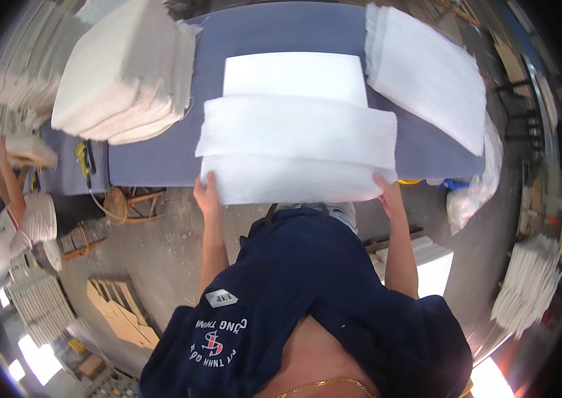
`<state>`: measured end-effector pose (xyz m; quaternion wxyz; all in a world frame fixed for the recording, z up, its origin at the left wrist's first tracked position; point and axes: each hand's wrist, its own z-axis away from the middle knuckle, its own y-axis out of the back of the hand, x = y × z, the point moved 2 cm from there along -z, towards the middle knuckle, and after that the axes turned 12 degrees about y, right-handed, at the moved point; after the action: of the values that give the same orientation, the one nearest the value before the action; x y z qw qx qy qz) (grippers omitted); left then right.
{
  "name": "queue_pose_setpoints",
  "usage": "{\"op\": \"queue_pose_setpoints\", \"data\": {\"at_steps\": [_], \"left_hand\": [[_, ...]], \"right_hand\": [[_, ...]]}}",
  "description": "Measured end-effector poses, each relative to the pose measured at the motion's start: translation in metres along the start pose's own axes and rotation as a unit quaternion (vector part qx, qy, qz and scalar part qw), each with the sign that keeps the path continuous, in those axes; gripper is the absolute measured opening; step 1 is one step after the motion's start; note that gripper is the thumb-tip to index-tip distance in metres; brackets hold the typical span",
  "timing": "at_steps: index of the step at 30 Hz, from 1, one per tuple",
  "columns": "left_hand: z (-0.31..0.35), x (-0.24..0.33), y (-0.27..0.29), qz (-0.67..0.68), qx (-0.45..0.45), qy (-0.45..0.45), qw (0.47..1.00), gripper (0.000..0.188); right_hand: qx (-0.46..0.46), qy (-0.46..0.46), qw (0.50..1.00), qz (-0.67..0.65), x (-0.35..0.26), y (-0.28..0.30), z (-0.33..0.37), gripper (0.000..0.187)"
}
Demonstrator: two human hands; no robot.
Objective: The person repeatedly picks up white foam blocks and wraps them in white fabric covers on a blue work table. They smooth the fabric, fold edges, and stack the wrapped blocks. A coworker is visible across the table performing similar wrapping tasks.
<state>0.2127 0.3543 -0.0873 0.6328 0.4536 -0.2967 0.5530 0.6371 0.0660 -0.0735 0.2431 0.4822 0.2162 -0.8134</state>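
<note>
A sheet of white padding (287, 178) hangs over the near edge of the table, with a fold or second layer across its middle. My left hand (207, 193) grips its near left corner, thumb on top. At the near right corner, my right hand (387, 192) grips it the same way; the fingers of both hands are partly hidden beneath. Beyond the padding, a smooth white slab (294, 71) shows, its near part covered by the padding.
Padded off-white pieces (118, 79) stand in a tall stack on the blue-grey table (281, 26) at left. White padding sheets (427, 73) are piled at right. A yellow-green tool (83, 159) with a hose lies left, near a co-worker (25, 212). Wooden stools (131, 204) stand below.
</note>
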Motion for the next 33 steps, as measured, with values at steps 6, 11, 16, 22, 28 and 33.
{"op": "queue_pose_setpoints", "data": {"at_steps": [6, 11, 16, 22, 28, 33], "left_hand": [[0.016, -0.024, 0.022, 0.037, -0.023, 0.049, 0.998, 0.034], [0.014, -0.049, 0.024, -0.055, 0.003, 0.048, 0.997, 0.032], [-0.010, -0.075, 0.026, -0.112, -0.013, 0.035, 0.993, 0.031], [-0.023, -0.064, 0.018, -0.224, 0.018, -0.019, 0.974, 0.026], [-0.025, -0.030, 0.014, -0.163, 0.053, 0.001, 0.985, 0.071], [-0.039, 0.016, 0.011, -0.036, 0.019, 0.038, 0.998, 0.081]], "right_hand": [[0.017, -0.028, 0.999, 0.018, 0.018, 0.000, 0.007, 0.070], [0.022, -0.054, 0.995, 0.075, 0.032, 0.011, 0.003, 0.069], [-0.027, -0.021, 0.986, 0.163, 0.045, 0.022, 0.001, 0.060], [0.047, 0.062, 0.943, 0.324, 0.104, 0.064, -0.032, 0.042], [0.124, 0.148, 0.877, 0.439, 0.058, 0.059, -0.051, 0.041], [0.166, 0.186, 0.918, 0.307, 0.008, 0.067, -0.059, 0.033]]}}
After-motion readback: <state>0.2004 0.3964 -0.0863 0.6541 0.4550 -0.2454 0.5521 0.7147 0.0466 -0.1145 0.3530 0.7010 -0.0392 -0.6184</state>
